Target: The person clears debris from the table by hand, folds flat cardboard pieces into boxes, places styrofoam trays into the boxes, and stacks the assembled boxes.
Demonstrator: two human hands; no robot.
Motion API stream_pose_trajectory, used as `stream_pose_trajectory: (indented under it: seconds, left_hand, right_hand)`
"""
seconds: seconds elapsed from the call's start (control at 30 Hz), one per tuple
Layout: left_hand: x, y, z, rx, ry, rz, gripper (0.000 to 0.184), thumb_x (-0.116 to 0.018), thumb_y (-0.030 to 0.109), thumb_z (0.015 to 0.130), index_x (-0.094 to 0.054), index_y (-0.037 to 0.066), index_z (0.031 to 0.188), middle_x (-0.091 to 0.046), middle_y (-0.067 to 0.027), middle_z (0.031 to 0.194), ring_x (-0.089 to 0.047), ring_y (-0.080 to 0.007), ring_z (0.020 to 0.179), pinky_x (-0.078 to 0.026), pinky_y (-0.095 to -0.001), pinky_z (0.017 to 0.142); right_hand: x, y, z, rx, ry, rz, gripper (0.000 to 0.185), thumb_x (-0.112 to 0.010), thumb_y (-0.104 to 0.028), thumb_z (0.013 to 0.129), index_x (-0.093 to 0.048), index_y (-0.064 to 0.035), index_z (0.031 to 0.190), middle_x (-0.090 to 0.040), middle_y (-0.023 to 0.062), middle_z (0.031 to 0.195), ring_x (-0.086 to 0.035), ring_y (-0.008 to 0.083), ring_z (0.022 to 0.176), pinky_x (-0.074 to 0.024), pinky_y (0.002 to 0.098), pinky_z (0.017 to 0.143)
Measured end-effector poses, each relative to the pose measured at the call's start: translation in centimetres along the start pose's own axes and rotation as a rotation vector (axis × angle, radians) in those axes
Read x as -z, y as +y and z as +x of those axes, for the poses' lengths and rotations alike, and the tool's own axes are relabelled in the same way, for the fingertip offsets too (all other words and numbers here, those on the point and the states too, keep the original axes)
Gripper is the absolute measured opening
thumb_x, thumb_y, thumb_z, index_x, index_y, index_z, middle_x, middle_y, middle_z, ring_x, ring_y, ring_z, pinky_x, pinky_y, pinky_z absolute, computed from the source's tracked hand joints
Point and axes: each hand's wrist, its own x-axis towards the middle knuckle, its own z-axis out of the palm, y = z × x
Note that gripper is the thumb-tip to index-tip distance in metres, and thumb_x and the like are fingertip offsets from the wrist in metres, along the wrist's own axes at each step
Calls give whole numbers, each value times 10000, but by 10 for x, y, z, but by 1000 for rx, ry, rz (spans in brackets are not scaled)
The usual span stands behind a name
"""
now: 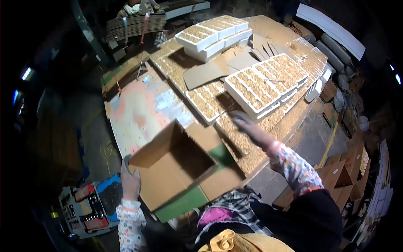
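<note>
Open cardboard box (168,168) sits at near side of table (136,111); likely light, stiff-walled, crushable, best held by rim. Left hand (131,181) clamped on its left wall, forearm low; right hand (251,128) outstretched beside white trays (252,110), blurred, grip can't tell

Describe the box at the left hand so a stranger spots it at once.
Start at the big table, near end. There the left hand holds the box by one edge. Unlike the white trays beyond, it is brown cardboard, open-topped and empty.
</note>
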Motion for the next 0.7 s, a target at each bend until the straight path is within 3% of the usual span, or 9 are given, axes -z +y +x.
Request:
stream_pose_trajectory:
  seconds: [0.07,0.2,0.23,0.3,0.37,0.43,0.5,0.57,0.7]
  left_hand:
    - [-11,13,-5,-24,75,85,553,-500,-52,722,-411,7,1265,-546,-214,1126,-533,-342,1042,-409,-372,916]
    - [-10,8,-2,226,41,25,572,-471,-72,731,-379,-19,1293,-527,-224,1164,-520,-334,1072,-394,-368,944]
    - [-8,7,-4,232,45,39,576,-469,-74,733,-371,-28,1299,-521,-228,1177,-517,-331,1082,-391,-364,952]
    - [-8,11,-9,178,66,85,578,-468,-73,737,-363,-41,1305,-514,-236,1192,-515,-329,1091,-388,-358,961]
    - [-12,12,-12,73,97,156,563,-466,-71,743,-372,-51,1298,-516,-248,1185,-521,-327,1086,-394,-349,956]
    - [-23,20,-2,171,152,142,557,-464,-72,746,-376,-54,1295,-522,-241,1171,-532,-322,1058,-408,-349,934]
    - [-16,18,4,277,113,127,561,-465,-66,755,-376,-29,1307,-532,-234,1146,-557,-300,998,-444,-352,871]
    - [-13,50,9,450,67,-7,564,-466,-58,766,-372,-4,1320,-544,-219,1132,-572,-256,951,-464,-330,811]
    - [-33,19,3,450,166,-547,387,-513,24,838,-453,37,1220,-583,-122,1058,-599,-155,844,-505,-278,707]
  right_hand:
    - [71,44,13,-71,796,-232,595,-606,-234,870,-347,72,1309,-552,151,1143,-549,208,1011,-438,306,893]
    - [114,72,52,-526,694,433,239,-611,-238,840,-595,0,860,-584,89,751,-579,213,636,-528,366,591]
    - [131,114,66,-340,629,511,229,-598,-263,847,-579,-36,822,-546,48,694,-558,212,576,-517,396,488]
    - [149,132,49,-229,467,340,168,-592,-238,845,-563,-77,809,-534,55,685,-573,208,606,-527,402,534]
    - [155,90,28,-473,434,626,185,-591,-256,857,-537,-89,797,-542,53,712,-588,205,679,-535,370,642]
    - [153,95,31,-196,467,382,291,-570,-309,886,-569,-44,1005,-597,89,942,-590,196,884,-494,314,785]
    - [147,128,50,-66,576,586,490,-633,-206,851,-460,-15,1268,-562,141,1174,-559,208,1054,-448,326,898]
    - [158,137,45,-37,526,471,689,-778,-66,676,-439,8,1271,-539,177,1214,-536,257,1116,-427,340,950]
    - [141,78,-12,201,318,-296,692,-783,-77,668,-447,26,1264,-530,195,1225,-516,294,1146,-393,357,986]
